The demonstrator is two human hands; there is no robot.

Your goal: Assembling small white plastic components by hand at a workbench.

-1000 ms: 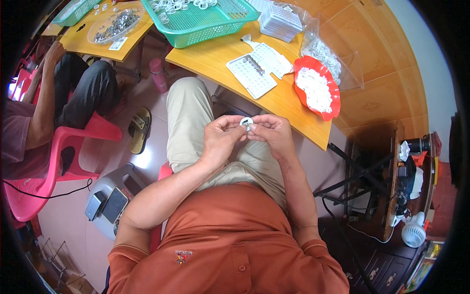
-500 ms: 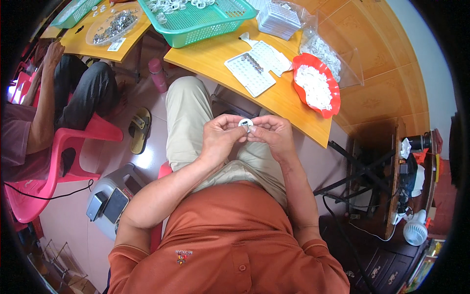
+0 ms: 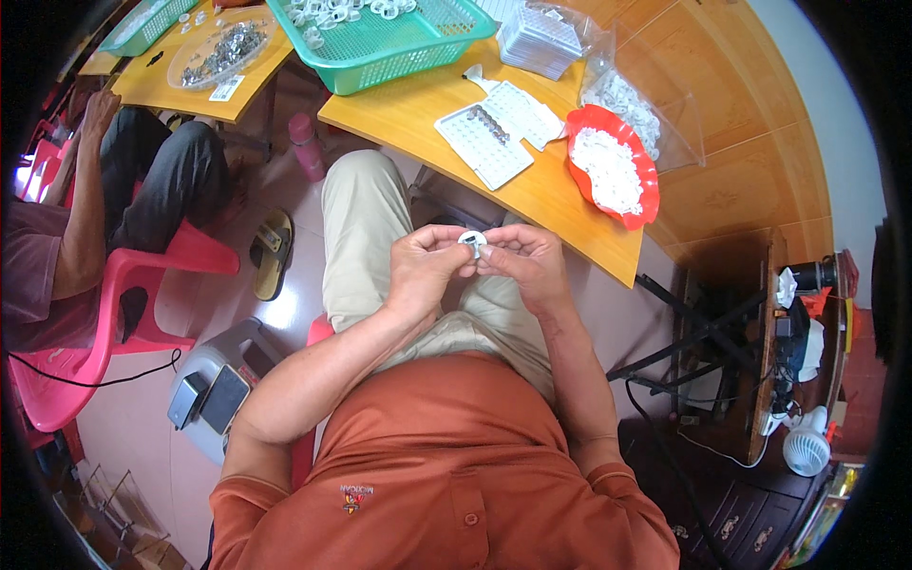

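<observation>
Two wooden tables fill the top of the view, the nearer one, a yellow table, curving over the seated person's knees. On it stands a green basket of small white parts, and to its right a red bowl heaped with white bits. Between them lies a white tray with rows of cells, a few dark pieces set in it, and near the far edge a clear bag of pale parts. At the left another person sits on a red chair. Both hands meet over the lap, just below the table edge: the left hand and the right hand are curled, their fingertips pinching from either side a small white ring, held up between them and touching both
</observation>
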